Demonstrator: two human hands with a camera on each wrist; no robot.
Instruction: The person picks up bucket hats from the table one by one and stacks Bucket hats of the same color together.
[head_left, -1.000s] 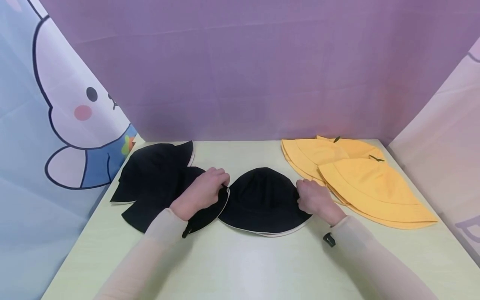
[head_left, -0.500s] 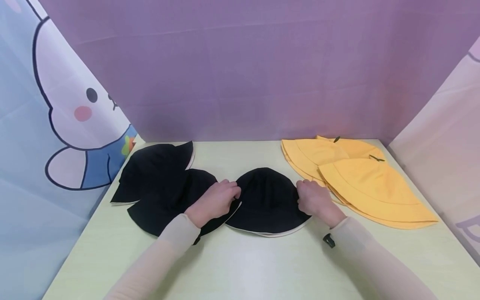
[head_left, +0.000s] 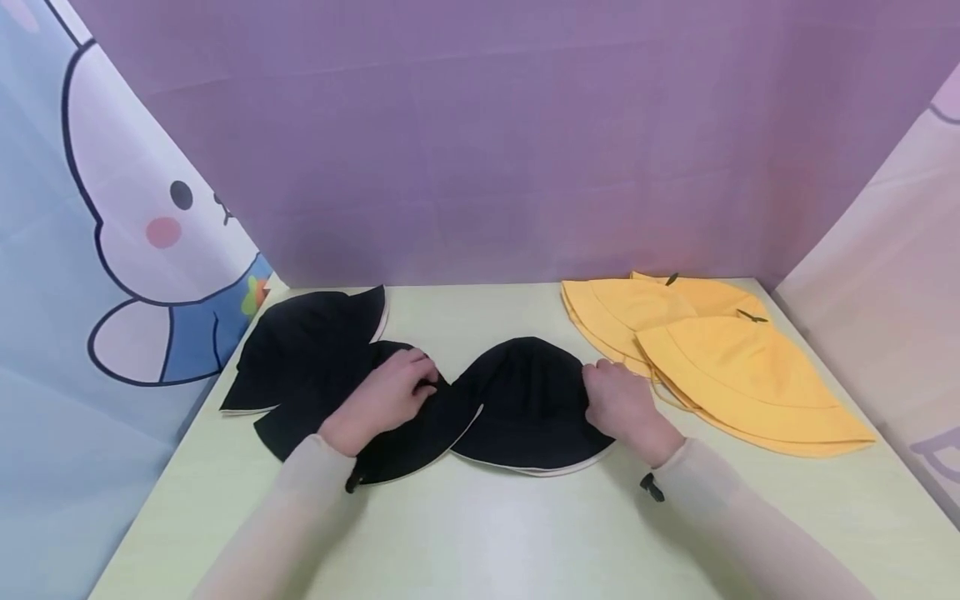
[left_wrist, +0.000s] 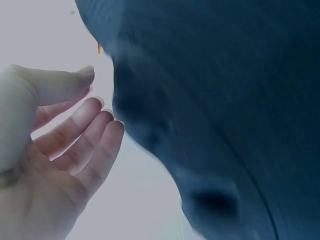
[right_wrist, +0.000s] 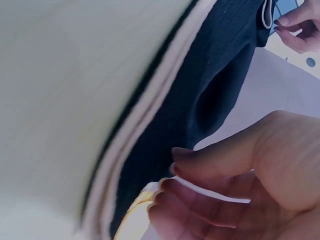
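A black bucket hat point(head_left: 525, 408) with a pale brim edge lies folded flat at the middle of the table. At its right side, my right hand point(head_left: 624, 408) pinches the cloth; in the right wrist view the thumb and fingertips point(right_wrist: 167, 185) meet at the hat's edge. A second black hat point(head_left: 427, 433) lies to the left, its brim overlapping the middle hat. Over this second hat is my left hand point(head_left: 386, 396). The left wrist view has its fingers point(left_wrist: 92, 145) loosely bent beside dark cloth, thumb apart, holding nothing.
Another black hat point(head_left: 300, 342) lies at the back left, partly under the second one. Overlapping yellow hats point(head_left: 742, 387) with small green sprouts lie at the right. A purple cloth point(head_left: 480, 150) hangs behind the pale table point(head_left: 495, 533).
My left hand first carried the second black hat's brim rightward over the middle hat, then let go and moved back left. My right hand shifted slightly left.
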